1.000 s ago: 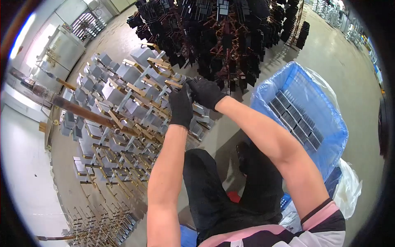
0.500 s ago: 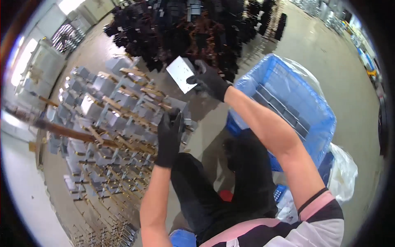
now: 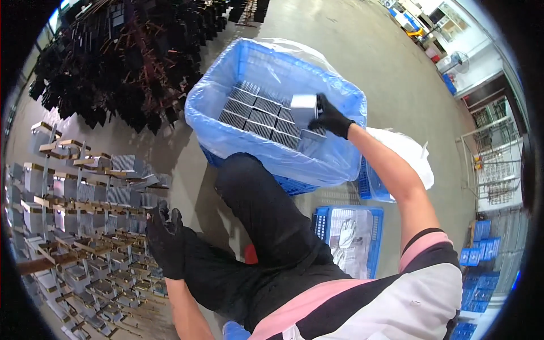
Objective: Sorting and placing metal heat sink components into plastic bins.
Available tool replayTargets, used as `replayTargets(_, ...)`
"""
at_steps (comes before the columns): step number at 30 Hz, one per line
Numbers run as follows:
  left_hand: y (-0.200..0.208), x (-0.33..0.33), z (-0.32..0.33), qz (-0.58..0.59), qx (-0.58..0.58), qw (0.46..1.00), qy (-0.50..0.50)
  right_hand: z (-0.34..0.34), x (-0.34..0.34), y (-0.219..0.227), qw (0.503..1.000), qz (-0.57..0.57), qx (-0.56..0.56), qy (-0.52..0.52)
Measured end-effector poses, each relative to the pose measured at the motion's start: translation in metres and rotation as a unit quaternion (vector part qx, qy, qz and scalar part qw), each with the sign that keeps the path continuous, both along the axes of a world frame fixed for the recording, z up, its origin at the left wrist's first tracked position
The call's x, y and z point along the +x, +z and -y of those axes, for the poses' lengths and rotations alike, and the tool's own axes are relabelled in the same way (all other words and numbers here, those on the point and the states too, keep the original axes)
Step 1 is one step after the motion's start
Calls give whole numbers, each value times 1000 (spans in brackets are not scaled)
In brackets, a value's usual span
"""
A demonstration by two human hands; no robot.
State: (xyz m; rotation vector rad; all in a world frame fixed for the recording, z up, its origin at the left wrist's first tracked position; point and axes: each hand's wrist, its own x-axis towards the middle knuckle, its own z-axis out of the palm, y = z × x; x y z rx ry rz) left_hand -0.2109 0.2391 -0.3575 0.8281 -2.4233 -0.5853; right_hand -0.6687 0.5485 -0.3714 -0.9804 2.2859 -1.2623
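My right hand (image 3: 331, 117), in a black glove, grips a silver-grey finned heat sink (image 3: 304, 111) by its right side, above a blue crate (image 3: 362, 107) lined with clear bluish plastic. Inside the crate, several similar heat sinks (image 3: 262, 116) lie side by side with their fins showing. My left hand (image 3: 164, 241), also gloved in black, is low on the left beside a hanging rack (image 3: 85, 198) that carries many grey heat sinks on brass-coloured clips. Its fingers are slightly bent and apart, and nothing shows in them.
A dark rack of black parts (image 3: 124, 62) stands at the far left. Close to my right knee sits a smaller blue crate (image 3: 374, 238) with gloves on paper in it. A white plastic bag (image 3: 405, 153) covers another crate at the right. Blue boxes (image 3: 481, 249) are stacked farther right.
My view has turned right. My right hand has carried the heat sink from beside the rack to over the lined crate. My left hand remains near the rack.
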Motion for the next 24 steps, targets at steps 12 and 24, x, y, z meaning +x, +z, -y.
replayTargets(12,-6,-7,-3,52,-14,999,5,-8,4,-65,719,-177,661,122)
replayTargets(24,0,-19,-11,71,-102,992,-26,-7,-15,-103,647,-251,711,114)
